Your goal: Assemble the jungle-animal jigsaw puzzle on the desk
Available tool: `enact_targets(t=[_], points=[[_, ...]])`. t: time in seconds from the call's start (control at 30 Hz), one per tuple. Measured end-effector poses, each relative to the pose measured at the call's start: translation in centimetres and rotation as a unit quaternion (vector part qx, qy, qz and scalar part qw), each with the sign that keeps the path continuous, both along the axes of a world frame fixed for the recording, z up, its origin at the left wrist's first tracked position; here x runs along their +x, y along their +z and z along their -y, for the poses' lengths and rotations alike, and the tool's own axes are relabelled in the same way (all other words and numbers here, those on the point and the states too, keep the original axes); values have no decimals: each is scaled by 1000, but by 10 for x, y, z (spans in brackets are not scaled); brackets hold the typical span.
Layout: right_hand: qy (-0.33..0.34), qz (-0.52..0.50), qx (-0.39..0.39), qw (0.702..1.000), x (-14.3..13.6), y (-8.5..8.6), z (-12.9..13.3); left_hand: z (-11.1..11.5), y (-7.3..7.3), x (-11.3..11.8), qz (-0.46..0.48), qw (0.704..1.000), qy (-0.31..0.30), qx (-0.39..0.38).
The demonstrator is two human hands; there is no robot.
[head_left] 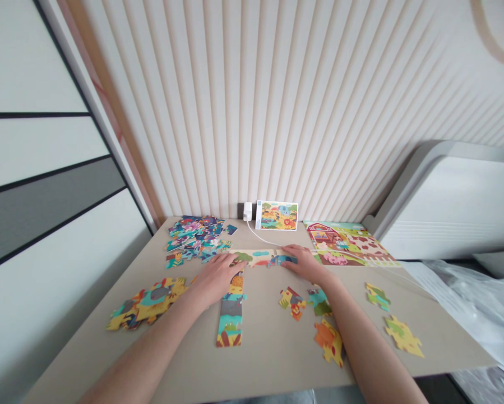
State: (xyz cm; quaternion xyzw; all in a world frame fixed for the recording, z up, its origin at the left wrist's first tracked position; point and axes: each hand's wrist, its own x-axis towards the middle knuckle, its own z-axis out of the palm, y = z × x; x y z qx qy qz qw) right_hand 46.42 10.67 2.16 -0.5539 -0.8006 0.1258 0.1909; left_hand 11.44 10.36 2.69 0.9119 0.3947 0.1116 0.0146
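A jigsaw puzzle row (258, 257) and a joined column of pieces (231, 317) form a corner on the table. My left hand (220, 275) lies over that corner, fingers stretched out and touching the piece with a green tree (244, 257). At the row's right end, my right hand (304, 262) has its thumb and fingers on either side of a puzzle piece with a blue elephant (286, 259). A narrow line shows between this piece and its neighbour. The undersides of my fingers are hidden.
Blue-toned loose pieces (199, 235) and a yellow pile (151, 300) lie left. More pieces (292, 302) sit near my right forearm and farther right (403, 335). A picture card (277, 215) leans on the wall beside a white charger (247, 211); a farm puzzle (348, 242) lies behind.
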Motion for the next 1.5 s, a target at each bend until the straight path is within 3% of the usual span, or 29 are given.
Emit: enact_targets(t=[0.97,1.5], points=[[13,-26,16,999,4,-5,0,2,-1,5,-3,1000,4,5],[35,10,14,999,0,-8,0,4,1,7,-6,1000,0,15]])
